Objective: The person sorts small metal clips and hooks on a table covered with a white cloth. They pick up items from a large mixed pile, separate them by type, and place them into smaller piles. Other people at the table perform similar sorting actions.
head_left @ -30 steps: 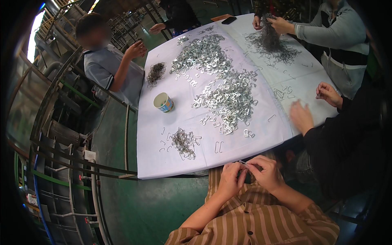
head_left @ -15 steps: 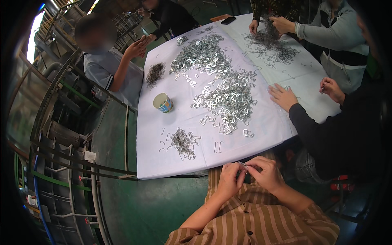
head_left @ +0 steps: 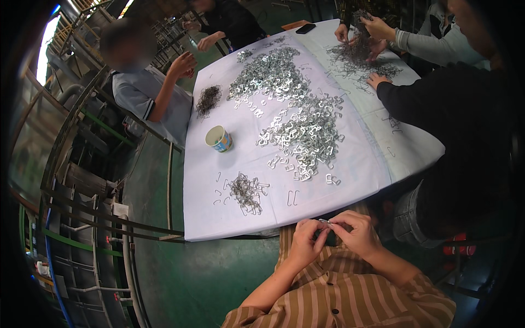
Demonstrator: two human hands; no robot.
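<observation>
My left hand [head_left: 307, 240] and my right hand [head_left: 354, 232] meet in front of my striped shirt, just off the near table edge. Between their fingertips both pinch a small silvery metal piece [head_left: 324, 221]; fingers cover most of it. Closest on the table are two bent wire pieces [head_left: 292, 198] side by side. Left of those lies a loose pile of thin bent wire pieces [head_left: 247, 193]. A large heap of shiny bent metal clips [head_left: 306, 136] spreads over the middle of the white-covered table [head_left: 262, 216].
A paper cup [head_left: 220, 139] stands left of the clips, with a darker wire pile [head_left: 208, 100] beyond it. More tangled wire [head_left: 361, 54] lies at the far right, among co-workers' hands. A dark-sleeved co-worker [head_left: 426, 104] leans over the right side. A phone [head_left: 305, 28] rests at the far edge.
The dark-sleeved co-worker at right has leaned forward, reaching a hand to the far wire tangle. Across the table, two co-workers' hands have moved apart. My hands stay nearly in place.
</observation>
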